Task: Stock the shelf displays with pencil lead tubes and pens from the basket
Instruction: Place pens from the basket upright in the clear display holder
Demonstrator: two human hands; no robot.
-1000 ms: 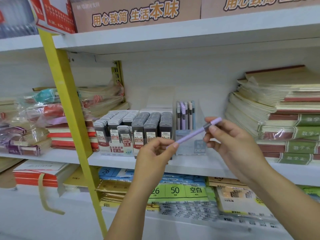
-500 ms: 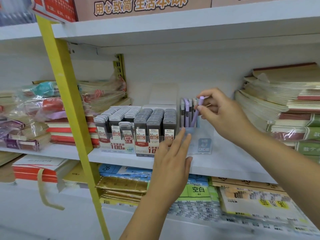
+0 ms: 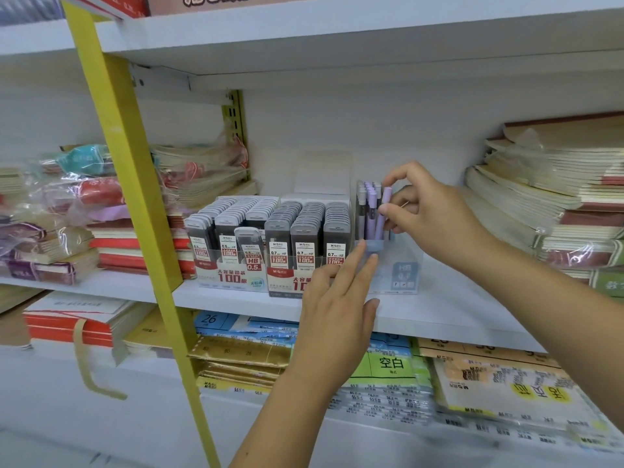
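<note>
Right hand pinches a purple pen standing in the clear box near the front edge of the shelf; left hand, fingers straight, touches the box front.

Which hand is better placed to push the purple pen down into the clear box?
The right. The right hand pinches the purple pen, which stands partly in the clear box. The left hand lies with straight fingers against the box front and holds no pen.

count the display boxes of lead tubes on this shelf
2, side by side on the middle shelf: the 0.5 box left, by the yellow post; the 0.7 box right of it, its front corner behind the left hand. I see no others.
</note>
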